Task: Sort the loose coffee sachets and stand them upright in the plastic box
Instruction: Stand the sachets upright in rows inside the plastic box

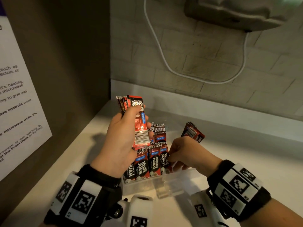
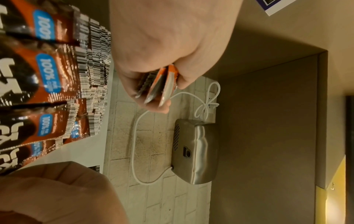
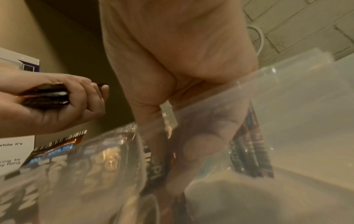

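Observation:
Raised above the clear plastic box (image 1: 172,184), my left hand (image 1: 141,117) grips a bundle of red and black coffee sachets (image 1: 139,128). The left wrist view shows the bundle's edges (image 2: 161,87) between thumb and fingers. Several sachets (image 1: 147,163) stand upright in rows in the box. My right hand (image 1: 171,155) reaches down into the box, its curled fingers pinching the rightmost standing sachet (image 1: 164,158). Through the box wall (image 3: 296,106) the right wrist view shows the fingers (image 3: 197,148) blurred. More sachets (image 1: 193,131) lean behind that hand.
The box sits on a white counter (image 1: 246,145) in a corner. A side wall with a printed notice (image 1: 19,104) lies close on the left. On the brick back wall hang a white cord (image 1: 157,46) and a metal appliance (image 1: 237,12).

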